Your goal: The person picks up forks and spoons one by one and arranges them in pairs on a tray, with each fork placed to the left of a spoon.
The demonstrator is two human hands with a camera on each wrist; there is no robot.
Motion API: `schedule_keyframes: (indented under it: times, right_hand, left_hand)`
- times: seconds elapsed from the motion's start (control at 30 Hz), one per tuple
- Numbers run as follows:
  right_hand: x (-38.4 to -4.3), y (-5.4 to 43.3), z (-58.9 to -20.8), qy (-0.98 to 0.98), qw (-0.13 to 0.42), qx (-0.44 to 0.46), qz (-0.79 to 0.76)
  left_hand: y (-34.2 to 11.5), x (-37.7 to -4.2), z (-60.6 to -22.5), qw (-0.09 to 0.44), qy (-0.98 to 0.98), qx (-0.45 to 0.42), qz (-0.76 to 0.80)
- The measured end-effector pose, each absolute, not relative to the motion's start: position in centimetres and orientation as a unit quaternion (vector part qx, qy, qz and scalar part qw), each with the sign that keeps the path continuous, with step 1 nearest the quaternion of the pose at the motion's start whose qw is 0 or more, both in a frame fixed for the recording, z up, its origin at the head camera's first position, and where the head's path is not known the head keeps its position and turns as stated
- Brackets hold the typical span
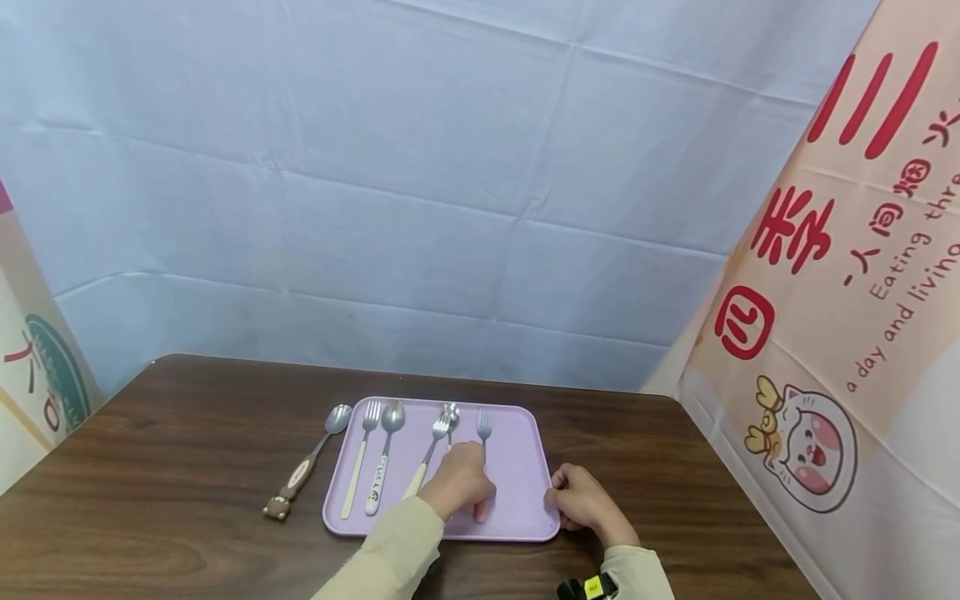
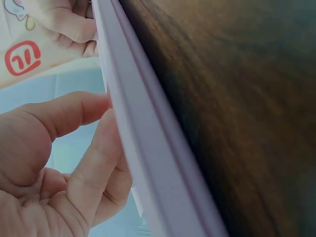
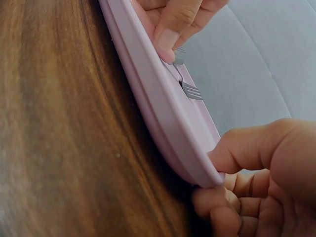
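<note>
A lilac tray lies on the table with cutlery on it. My left hand is over its middle, thumb and forefinger pinched at the handle of the rightmost fork; the hand hides most of that handle. In the right wrist view, a fork shows beyond the left thumb. At the tray's right edge, my right hand grips the rim, thumb on top and fingers beneath. Left of the left hand lie a cream-handled fork and a partly covered spoon.
Farther left on the tray are another cream-handled fork and a spoon with a patterned handle. A bear-handled spoon lies on the brown wooden table beside the tray. Hanging cloth rises behind the table.
</note>
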State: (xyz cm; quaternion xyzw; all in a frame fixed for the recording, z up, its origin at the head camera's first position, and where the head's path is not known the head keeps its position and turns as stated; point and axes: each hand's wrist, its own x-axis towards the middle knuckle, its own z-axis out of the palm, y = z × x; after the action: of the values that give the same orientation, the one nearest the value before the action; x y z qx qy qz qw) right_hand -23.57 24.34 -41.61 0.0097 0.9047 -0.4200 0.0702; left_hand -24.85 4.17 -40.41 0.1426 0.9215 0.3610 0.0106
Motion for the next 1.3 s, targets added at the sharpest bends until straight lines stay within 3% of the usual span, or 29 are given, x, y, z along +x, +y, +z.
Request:
schedule_keyframes:
  times: [0.8, 1.3]
  right_hand:
    - [-23.6, 24.4, -41.7, 0.906, 0.061, 0.011, -0.419]
    - [-23.5, 24.3, -41.8, 0.905, 0.059, 0.010, -0.420]
  left_hand:
    - [-0.5, -23.9, -39.0, 0.003, 0.940, 0.177, 0.292]
    - [-0.8, -24.0, -39.3, 0.012, 0.938, 0.171, 0.300]
